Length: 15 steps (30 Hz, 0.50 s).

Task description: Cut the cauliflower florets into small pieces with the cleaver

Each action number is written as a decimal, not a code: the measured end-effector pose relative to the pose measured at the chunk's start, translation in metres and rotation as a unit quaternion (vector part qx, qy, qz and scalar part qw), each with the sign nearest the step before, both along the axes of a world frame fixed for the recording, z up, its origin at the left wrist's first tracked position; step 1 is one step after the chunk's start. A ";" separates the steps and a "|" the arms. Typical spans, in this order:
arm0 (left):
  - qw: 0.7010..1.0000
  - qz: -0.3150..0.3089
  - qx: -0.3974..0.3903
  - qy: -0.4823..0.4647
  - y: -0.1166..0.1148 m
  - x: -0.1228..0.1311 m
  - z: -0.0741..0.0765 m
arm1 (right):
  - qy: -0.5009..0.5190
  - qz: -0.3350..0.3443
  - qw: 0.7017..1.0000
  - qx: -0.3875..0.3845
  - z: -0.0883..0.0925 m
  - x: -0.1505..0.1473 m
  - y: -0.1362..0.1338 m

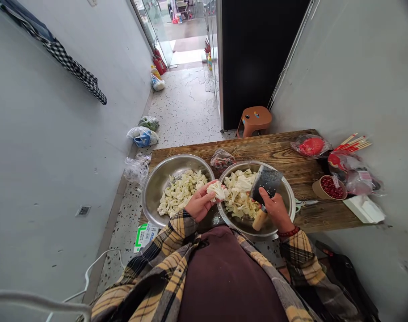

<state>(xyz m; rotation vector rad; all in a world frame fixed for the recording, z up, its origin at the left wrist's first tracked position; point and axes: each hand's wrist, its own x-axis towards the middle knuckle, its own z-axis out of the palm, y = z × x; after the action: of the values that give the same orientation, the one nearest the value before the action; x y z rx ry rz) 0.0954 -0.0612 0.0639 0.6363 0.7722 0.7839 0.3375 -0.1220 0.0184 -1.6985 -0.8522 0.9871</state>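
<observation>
My left hand (pixel 200 202) grips a white cauliflower floret (pixel 218 191) between the two steel bowls. In my right hand (pixel 275 210) is a cleaver with a dark, wet blade (pixel 267 181) and a wooden handle (pixel 260 219); the blade is raised over the right bowl. Larger cauliflower pieces (pixel 239 203) lie in the right bowl (pixel 290 197). Small cut cauliflower pieces (pixel 182 190) fill part of the left bowl (pixel 152 179). The blade and the floret are apart.
Behind the bowls sits a plastic-wrapped bundle (pixel 222 160) on the wooden table (pixel 274 150). To the right are scissors (pixel 306 202), a tub of red beans (pixel 330 188), a white box (pixel 364 209) and chopsticks (pixel 353 144). An orange stool (pixel 257 117) stands beyond the table.
</observation>
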 end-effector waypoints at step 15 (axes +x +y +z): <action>0.999 0.033 0.029 -0.025 0.002 0.016 0.011 | -0.112 0.163 0.978 0.070 0.072 -0.057 -0.027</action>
<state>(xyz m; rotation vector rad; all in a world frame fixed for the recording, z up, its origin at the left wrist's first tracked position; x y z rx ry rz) 0.1111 -0.0589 0.0748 0.6434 0.7293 0.8824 0.2801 -0.1490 0.0901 -1.5984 -1.3510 0.9345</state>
